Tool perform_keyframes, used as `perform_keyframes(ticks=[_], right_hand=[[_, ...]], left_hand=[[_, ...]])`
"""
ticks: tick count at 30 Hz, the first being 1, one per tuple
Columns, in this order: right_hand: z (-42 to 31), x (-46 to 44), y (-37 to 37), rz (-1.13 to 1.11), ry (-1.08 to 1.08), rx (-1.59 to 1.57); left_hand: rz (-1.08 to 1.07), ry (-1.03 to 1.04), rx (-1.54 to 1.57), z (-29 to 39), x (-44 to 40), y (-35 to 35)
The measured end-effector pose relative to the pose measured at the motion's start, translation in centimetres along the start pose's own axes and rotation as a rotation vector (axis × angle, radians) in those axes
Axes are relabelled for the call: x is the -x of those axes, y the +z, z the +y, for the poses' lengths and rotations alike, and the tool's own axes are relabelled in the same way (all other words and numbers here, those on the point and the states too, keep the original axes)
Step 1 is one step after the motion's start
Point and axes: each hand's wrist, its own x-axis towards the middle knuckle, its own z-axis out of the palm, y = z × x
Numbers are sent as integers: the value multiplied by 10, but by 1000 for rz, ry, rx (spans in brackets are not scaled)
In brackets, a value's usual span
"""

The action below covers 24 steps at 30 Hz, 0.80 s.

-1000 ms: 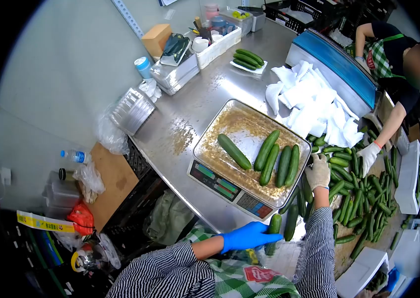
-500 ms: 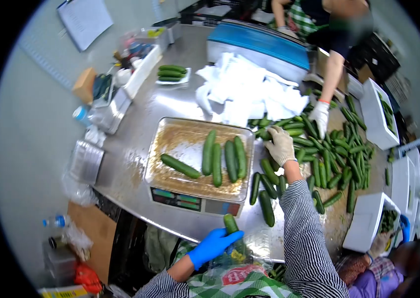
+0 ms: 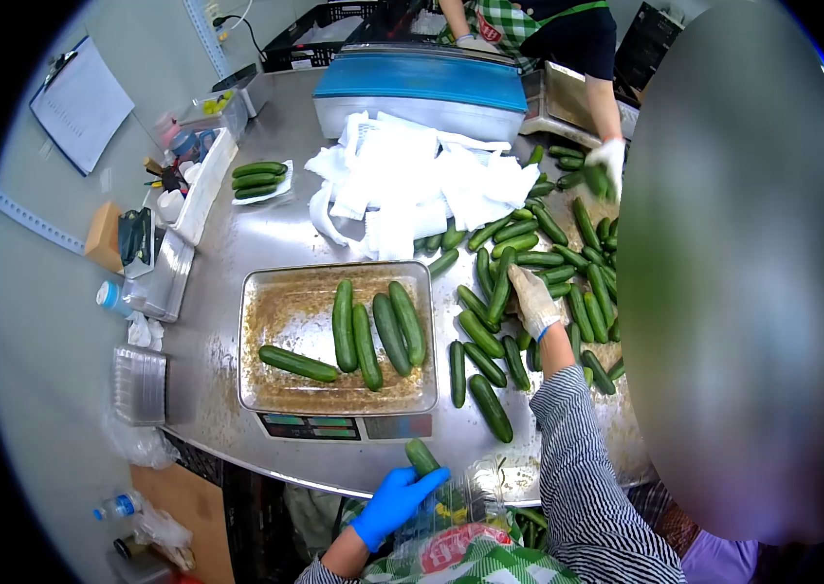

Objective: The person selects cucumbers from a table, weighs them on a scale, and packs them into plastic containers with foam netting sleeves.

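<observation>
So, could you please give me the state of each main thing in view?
Blue-gloved left hand, closed on a green cucumber
Pale-gloved right hand, among loose green cucumbers
Rectangular metal scale tray, bearing five green cucumbers
White shallow tray, loaded with three cucumbers
White sheets, heaped and crumpled
Clipboard with paper, hanging

A metal table [image 3: 207,336] bears a scale [image 3: 280,310], loose cucumbers [image 3: 491,409], white sheets [image 3: 397,175] and a blue-topped case [image 3: 421,92].

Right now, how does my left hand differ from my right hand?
Your left hand wears a blue glove; your right hand wears a whitish one. The left holds a cucumber on your side of the scale, while the right reaches into the cucumber pile, its grip unclear. Both are gloved.
</observation>
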Motion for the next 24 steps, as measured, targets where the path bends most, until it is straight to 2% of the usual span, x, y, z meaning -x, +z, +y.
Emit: perform_keyframes(ticks=[4, 7, 8, 11, 13, 15, 16, 17, 18, 19, 20, 21, 24], right_hand=[[-20, 26, 11, -186, 60, -393], [-30, 50, 17, -340, 71, -465], [-34, 58, 27, -319, 39, -519], [-25, 63, 32, -279, -1, -268], [-36, 66, 34, -56, -122, 252], [-46, 70, 44, 300, -280, 1012], [-72, 80, 53, 336, -395, 1161], [-61, 60, 59, 417, -573, 1282], [-69, 51, 69, 256, -557, 1327], [-50, 32, 80, 287, -865, 1309], [-57, 20, 96, 36, -661, 1398], [-60, 19, 107, -31, -633, 1501], [-46, -10, 119, -14, -630, 1544]], left_hand=[[12, -11, -45, 6, -2, 4], [-11, -8, -54, 6, -5, 4], [-18, -22, -41, 8, -4, 5], [-57, -46, -49, 12, -4, 2], [-91, -41, -124, 11, -8, -4], [-98, -19, -141, 14, -8, -8], [-98, -9, -147, 14, -9, -10], [-91, -18, -175, 15, -10, -11], [-82, -32, -207, 15, -10, -13], [-75, -48, -245, 15, -10, -15], [-68, -43, -247, 14, -10, -15], [-77, -47, -237, 12, -10, -15], [-42, -4, -156, 7, -8, -15]])
